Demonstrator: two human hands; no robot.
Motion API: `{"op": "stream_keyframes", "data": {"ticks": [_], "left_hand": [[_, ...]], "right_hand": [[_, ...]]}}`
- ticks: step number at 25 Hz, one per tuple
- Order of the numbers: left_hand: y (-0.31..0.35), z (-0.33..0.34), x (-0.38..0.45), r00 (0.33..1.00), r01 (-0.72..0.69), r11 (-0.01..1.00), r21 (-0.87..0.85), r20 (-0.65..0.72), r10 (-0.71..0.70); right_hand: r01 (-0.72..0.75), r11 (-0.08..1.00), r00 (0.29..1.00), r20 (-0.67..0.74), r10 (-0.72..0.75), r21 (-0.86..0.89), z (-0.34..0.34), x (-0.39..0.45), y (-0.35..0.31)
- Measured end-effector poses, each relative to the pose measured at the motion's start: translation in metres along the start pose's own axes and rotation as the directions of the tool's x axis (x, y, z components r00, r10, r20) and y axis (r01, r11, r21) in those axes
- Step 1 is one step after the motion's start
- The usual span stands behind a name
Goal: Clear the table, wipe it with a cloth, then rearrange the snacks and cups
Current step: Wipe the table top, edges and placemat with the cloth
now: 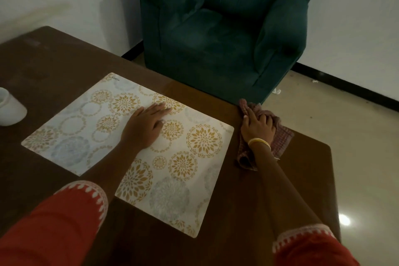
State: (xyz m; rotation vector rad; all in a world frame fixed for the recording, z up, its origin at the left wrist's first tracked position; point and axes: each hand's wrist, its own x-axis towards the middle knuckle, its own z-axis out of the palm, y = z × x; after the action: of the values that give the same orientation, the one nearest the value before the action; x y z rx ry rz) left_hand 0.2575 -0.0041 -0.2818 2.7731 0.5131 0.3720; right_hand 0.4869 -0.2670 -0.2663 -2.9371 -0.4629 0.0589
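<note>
A dark green armchair (224, 28) fills the upper centre, behind a brown wooden table (64, 58). A white cup (9, 107) sits at the left edge. Centre frame, the left hand (143, 124) lies flat, fingers spread, on a floral placemat (190, 157). Right of it, the right hand (258, 126) presses down on a crumpled checked cloth (282, 138), fingers curled into it.

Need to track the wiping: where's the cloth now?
Head view: the cloth lies under the right hand on the table's far right edge, beside the placemat.

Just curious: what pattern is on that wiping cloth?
The cloth is reddish-brown checked, seen in the head view.
</note>
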Motion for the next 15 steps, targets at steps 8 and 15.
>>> {"op": "stream_keyframes", "data": {"ticks": [8,15], "left_hand": [[0.010,-0.016,-0.028,0.995,0.093,0.984,0.152,-0.055,-0.085],[-0.065,-0.068,-0.147,0.982,0.172,0.978,0.119,0.053,-0.179]], "right_hand": [[0.553,0.833,0.824,0.158,-0.544,-0.014,0.019,-0.092,-0.113],[0.946,0.323,0.312,0.202,-0.928,0.022,0.016,-0.220,-0.115]]}}
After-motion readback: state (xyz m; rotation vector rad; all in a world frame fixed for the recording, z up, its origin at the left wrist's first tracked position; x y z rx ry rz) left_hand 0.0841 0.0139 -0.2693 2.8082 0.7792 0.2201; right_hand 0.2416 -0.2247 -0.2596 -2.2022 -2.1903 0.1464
